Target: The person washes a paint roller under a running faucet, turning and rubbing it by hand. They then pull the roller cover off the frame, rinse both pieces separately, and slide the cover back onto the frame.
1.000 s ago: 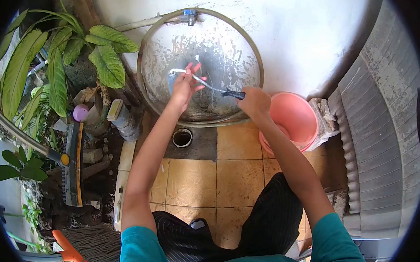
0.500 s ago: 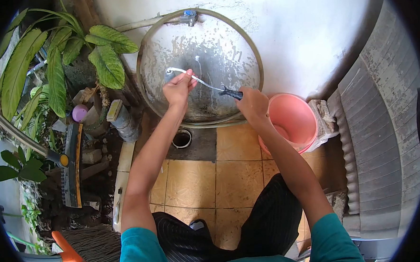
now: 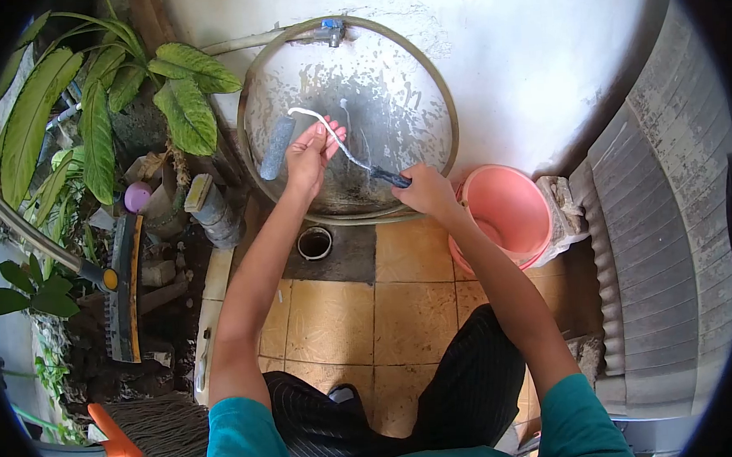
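A paint roller point(image 3: 277, 149) is held up in front of the wet wall patch. Its grey sleeve hangs at the left, and a bent whitish metal rod leads to a black handle at the right. My right hand point(image 3: 427, 190) is closed around the handle. Beside the sleeve, my left hand point(image 3: 311, 158) has its fingers loosely curled about the rod, thumb on the near side. How firmly it grips is hard to see.
A coiled hose point(image 3: 451, 108) hangs below a blue-handled tap point(image 3: 333, 31). A pink bucket point(image 3: 510, 208) stands right, near corrugated sheets point(image 3: 656, 238). Below my hands is a round drain hole point(image 3: 315, 243). Potted plants point(image 3: 186, 114), a brush head point(image 3: 127, 291) and a mop point(image 3: 161, 434) line the left.
The roller has turned, so its grey sleeve now shows fully at the left. My right hand has moved slightly left and down with the handle; the left hand's fingers have loosened.
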`<state>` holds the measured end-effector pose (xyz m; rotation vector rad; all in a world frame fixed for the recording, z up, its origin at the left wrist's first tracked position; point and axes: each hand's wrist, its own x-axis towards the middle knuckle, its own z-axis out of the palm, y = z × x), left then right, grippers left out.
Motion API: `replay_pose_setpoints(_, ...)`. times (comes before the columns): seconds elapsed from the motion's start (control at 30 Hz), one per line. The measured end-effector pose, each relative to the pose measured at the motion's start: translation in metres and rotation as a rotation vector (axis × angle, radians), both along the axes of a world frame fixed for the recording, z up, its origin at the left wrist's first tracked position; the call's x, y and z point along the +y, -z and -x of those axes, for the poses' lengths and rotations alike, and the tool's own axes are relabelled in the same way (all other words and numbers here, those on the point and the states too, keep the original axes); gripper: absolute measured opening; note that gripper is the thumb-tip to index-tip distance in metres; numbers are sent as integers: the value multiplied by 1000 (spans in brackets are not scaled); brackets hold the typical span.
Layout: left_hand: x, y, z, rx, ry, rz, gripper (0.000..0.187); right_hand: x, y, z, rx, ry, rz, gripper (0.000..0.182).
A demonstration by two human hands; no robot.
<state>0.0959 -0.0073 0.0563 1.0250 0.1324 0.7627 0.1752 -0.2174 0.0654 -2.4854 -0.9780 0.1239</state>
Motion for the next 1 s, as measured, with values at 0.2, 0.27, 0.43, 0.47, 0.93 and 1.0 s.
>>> replay_pose_setpoints(0.2, -8, -17, 2, 109, 39, -22, 34, 8, -9, 21, -95, 134, -62, 25)
replay_pose_setpoints(0.27, -11, -18, -1, 123, -71, -82, 33, 13, -1, 25, -143, 23, -162, 32)
replay_pose_setpoints(0.43, -1, -6, -6, 95, -82, -19, 29, 26, -4, 51, 743, -132, -361, 37)
replay_pose_setpoints(0.47, 1, -4, -8, 101, -57, 2, 28, 29, -2, 57, 871, -193, -409, 39)
replay_pose_setpoints(0.93, -20, -21, -6, 107, -149, -275, 32, 48, 22, 103, 799, 119, -832, 33)
replay_pose_setpoints(1.0, -22, -19, -8, 116, -150, -243, 32, 51, 35, 103, 679, 147, -806, 33)
